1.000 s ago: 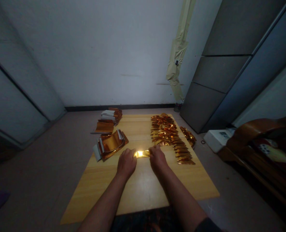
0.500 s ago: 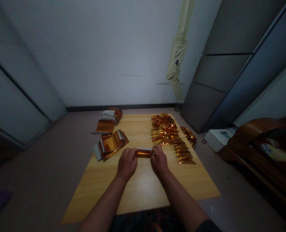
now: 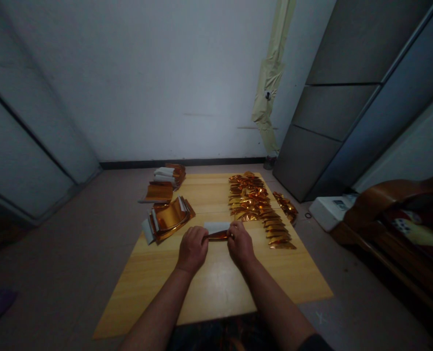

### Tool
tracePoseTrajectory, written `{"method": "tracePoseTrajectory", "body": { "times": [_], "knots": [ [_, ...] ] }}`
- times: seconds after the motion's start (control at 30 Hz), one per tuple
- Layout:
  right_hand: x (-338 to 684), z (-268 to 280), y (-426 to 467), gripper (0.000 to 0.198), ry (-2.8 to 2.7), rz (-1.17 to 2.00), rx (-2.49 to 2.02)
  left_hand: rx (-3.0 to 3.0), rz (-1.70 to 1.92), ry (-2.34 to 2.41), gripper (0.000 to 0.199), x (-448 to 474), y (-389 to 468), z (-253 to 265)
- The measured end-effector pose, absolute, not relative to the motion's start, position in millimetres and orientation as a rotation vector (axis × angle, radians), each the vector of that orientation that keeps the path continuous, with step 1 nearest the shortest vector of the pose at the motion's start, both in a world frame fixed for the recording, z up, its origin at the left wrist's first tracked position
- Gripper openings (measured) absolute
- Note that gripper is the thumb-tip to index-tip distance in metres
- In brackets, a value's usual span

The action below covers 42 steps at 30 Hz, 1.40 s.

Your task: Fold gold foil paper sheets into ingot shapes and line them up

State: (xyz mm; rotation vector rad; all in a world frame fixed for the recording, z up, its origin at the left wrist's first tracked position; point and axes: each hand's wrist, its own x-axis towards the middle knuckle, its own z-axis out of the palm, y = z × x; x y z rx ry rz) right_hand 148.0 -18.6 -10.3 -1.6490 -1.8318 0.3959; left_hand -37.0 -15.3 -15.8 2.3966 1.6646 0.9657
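Note:
Between my two hands, low over the wooden board, is a sheet of shiny gold foil paper (image 3: 218,236), rolled or folded into a narrow strip with its pale side (image 3: 216,227) showing behind. My left hand (image 3: 193,249) is closed on the strip's left end. At the other end, my right hand (image 3: 241,243) pinches it, fingers curled. Left of my hands lies a loose stack of foil sheets (image 3: 170,214), gold with pale backs. To the right, several folded gold foil pieces (image 3: 276,229) lie in an overlapping row.
The wooden board (image 3: 216,292) carries more foil sheets (image 3: 160,191) at its far left and a heap of folded foil pieces (image 3: 249,195) at its far right. Beyond its right edge sits another foil pile (image 3: 286,205). A white box (image 3: 328,213) and a grey refrigerator (image 3: 318,107) stand right.
The gold strip between my hands has become narrower, and more of the pale side shows behind it. Both hands stay in nearly the same place.

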Motion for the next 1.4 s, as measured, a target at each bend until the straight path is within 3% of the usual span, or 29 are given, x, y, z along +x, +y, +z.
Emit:
{"method": "tracePoseTrajectory", "body": {
  "times": [0.23,0.4,0.77,0.93,1.13,1.4],
  "knots": [
    [149,-12,-18,0.024,-1.812,0.419,-1.637,2.453,0.841,1.784,0.012,-36,-20,-10],
    [149,-9,-19,0.024,-1.833,0.463,-1.636,2.413,0.772,1.841,0.030,-35,-18,-11],
    [149,-10,-26,0.030,-1.934,0.175,-1.583,2.521,0.625,1.807,0.020,-33,-18,-9],
    [146,-2,-28,0.031,-2.048,0.183,-1.489,2.530,0.647,1.778,0.021,-35,-17,-12],
    [146,-10,-23,0.015,-2.103,0.199,-1.533,2.508,0.728,1.769,0.016,-36,-17,-15],
    [146,-15,-20,0.013,-2.091,0.193,-1.533,2.459,0.842,1.772,0.009,-36,-20,-15]
  ]
}}
